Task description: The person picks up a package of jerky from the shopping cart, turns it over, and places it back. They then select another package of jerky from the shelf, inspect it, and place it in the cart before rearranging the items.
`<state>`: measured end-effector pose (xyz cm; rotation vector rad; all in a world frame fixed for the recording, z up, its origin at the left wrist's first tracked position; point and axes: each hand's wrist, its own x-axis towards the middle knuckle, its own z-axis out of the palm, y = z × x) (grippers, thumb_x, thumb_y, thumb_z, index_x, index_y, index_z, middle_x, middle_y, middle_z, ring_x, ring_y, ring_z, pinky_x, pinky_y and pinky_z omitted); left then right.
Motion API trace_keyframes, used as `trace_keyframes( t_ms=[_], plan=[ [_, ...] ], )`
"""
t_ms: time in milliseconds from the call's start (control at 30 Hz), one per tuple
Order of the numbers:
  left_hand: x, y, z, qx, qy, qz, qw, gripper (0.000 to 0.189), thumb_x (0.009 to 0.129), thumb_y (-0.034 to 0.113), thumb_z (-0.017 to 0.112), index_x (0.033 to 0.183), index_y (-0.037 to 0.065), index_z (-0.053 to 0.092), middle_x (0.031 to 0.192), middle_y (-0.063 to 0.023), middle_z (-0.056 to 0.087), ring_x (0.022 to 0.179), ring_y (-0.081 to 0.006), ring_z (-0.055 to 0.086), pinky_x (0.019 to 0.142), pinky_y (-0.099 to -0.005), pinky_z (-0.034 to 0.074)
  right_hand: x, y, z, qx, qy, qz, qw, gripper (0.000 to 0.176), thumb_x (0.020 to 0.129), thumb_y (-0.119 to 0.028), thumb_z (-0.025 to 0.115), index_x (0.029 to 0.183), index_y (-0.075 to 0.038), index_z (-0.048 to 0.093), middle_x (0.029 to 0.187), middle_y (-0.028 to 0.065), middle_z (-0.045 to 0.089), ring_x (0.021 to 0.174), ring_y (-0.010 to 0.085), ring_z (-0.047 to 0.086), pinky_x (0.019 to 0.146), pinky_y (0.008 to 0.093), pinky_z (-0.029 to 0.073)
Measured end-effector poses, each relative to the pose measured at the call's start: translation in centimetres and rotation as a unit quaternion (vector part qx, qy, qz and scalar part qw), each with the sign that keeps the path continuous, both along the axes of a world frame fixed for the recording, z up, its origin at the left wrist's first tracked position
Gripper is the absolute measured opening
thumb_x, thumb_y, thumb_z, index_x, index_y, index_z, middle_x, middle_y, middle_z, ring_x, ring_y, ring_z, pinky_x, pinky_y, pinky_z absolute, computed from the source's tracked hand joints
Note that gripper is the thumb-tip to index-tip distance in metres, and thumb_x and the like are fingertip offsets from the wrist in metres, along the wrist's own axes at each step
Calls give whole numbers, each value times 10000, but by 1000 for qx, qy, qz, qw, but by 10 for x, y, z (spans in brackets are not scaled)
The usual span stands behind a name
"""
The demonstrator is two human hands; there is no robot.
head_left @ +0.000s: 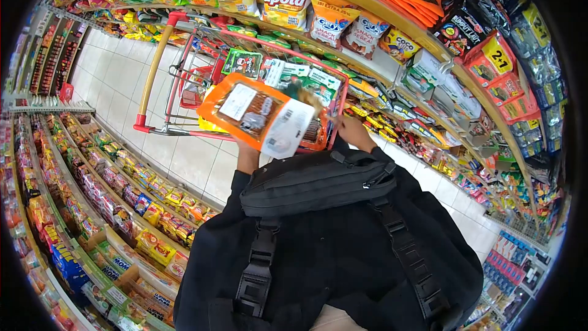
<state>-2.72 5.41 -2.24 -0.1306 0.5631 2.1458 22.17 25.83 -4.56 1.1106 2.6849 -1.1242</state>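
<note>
Fig.: orange packet [263,116], flat, clear window w/ two white labels facing us, held in the air above the near end of a shopping cart [190,70], approx. centre of view.

(a) Left hand [247,147] comes up from below and grasps the packet's lower edge; fingers mostly hidden under it.
(b) Right hand [350,130] meets the packet's far-right edge, just beside the cart's red rim; fingers are covered, so we cannot tell if it grips or only touches.
(c) Cart holds green packets [242,61] & other goods; its pale handle bar [152,64] lies to the left.
(d) Below the hands we see black sleeves and a black chest bag [318,181] w/ straps.
(e) The cart stands on a white tiled floor [116,95].
(f) Snack shelves line both sides of the aisle: large chip bags [282,0] on the upper shelf, small bright packs [122,193] on the lower-left one.
</note>
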Motion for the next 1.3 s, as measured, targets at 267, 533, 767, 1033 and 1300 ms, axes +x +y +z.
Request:
trace_keyframes(
  t_ms=[267,533,767,1033,1300],
  plan=[
    [-3,-12,7,-27,12,-8,1000,538,956,431,491,1379,104,432,1285,-100,526,1187,-303,524,980,-463,457,4,-32,36,82,77,34,993,715,796,-307,729,1396,-67,425,1364,213,461,1270,395,428,1030,458,375],
    [7,36,-18,-59,47,-161,984,543,948,397,530,1391,104,418,1305,-101,512,1208,-303,508,983,-459,451,-79,18,30,-15,300,119,946,491,877,-215,636,1339,-99,518,1459,163,365,1362,323,327,1103,391,295],
    [0,48,28,-291,300,-31,908,500,915,167,634,1354,52,424,1322,-99,493,1184,-209,497,968,-367,425,-102,30,127,-192,233,-53,952,381,859,-350,730,987,7,705,754,97,667,681,99,574,645,305,451],
    [-28,50,133,-197,449,-114,864,179,978,168,561,1087,34,608,982,-13,646,852,-82,554,736,-248,434,-75,32,133,-423,447,-115,780,457,983,-389,548,1208,2,617,1003,52,678,901,97,630,809,257,493],
    [-108,153,275,-94,446,-64,888,275,966,192,549,1167,3,548,1065,-60,636,959,-171,624,856,-328,508,-22,9,51,-399,124,-27,908,403,991,-390,522,1150,-41,646,1010,74,685,933,121,629,815,259,483]
  ],
)
